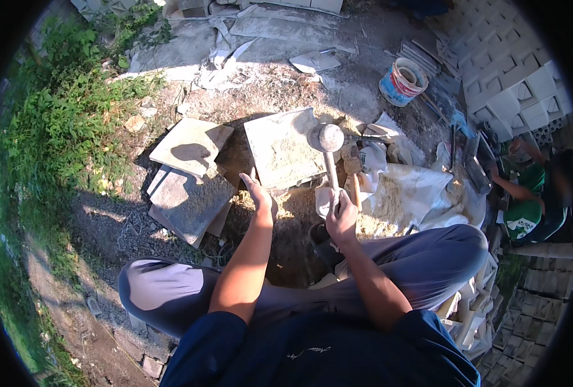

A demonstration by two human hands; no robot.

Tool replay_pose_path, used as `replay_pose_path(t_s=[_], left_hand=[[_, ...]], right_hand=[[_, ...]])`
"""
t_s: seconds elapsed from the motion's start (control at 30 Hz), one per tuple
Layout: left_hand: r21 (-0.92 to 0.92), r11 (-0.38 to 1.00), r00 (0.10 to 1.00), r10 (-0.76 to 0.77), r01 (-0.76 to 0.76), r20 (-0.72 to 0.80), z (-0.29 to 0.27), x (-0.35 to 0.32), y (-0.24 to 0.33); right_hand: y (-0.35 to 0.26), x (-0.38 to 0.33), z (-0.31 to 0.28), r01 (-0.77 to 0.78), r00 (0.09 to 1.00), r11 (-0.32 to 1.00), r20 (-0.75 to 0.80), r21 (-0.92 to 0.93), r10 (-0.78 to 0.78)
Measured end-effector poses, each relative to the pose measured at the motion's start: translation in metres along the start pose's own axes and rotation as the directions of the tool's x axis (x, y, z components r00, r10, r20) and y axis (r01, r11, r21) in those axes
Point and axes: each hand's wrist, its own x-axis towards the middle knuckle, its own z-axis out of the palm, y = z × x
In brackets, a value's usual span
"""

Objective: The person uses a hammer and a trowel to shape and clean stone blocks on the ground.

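My right hand (342,219) is closed round the pale handle of a mallet (326,137), its round head raised at the far end. The head overlaps the right edge of a pale square slab or mould (280,142), dusted with sandy powder; whether it touches cannot be seen. Beside that square's near left corner is my left hand (259,195), holding nothing, fingers stretched out and thumb side up. To the right of the mallet lies a wooden-handled tool (356,193) with a brownish block-like head. I sit with legs folded around this spot.
Several flat square slabs (193,200) are stacked at the left. White sheeting (415,193) with sandy powder spreads on the right. Farther off stands a white and blue bucket (399,90). Patterned blocks (512,84) are piled at far right, near another person (532,200). Plants (73,116) line the left.
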Motion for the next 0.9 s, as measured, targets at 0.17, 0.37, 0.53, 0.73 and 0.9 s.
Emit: replay_pose_path(t_s=[0.17,0.37,0.53,0.73,0.9], left_hand=[[0.019,0.998,0.987,-0.059,0.057,0.148,0.036,-0.026,-0.02],[0.094,0.992,0.995,-0.073,0.08,-0.069,0.017,-0.025,-0.003],[0.025,0.983,0.981,-0.18,0.182,-0.069,0.039,-0.039,-0.025],[0.259,0.93,0.959,0.28,-0.261,-0.037,-0.017,0.008,-0.034],[0.183,0.982,0.98,-0.013,0.05,-0.199,0.035,-0.033,-0.039]], right_hand=[[0.056,-0.023,0.0,0.014,0.97,0.996,-0.242,-0.083,-0.034],[0.005,0.01,-0.018,0.102,0.976,0.992,-0.183,-0.08,-0.115],[0.068,-0.018,-0.004,-0.154,0.986,0.971,-0.095,-0.184,0.138],[0.026,0.001,-0.005,0.119,0.931,0.993,-0.348,0.0,-0.112],[0.042,0.006,-0.015,-0.023,0.99,0.984,-0.14,-0.179,-0.002]])
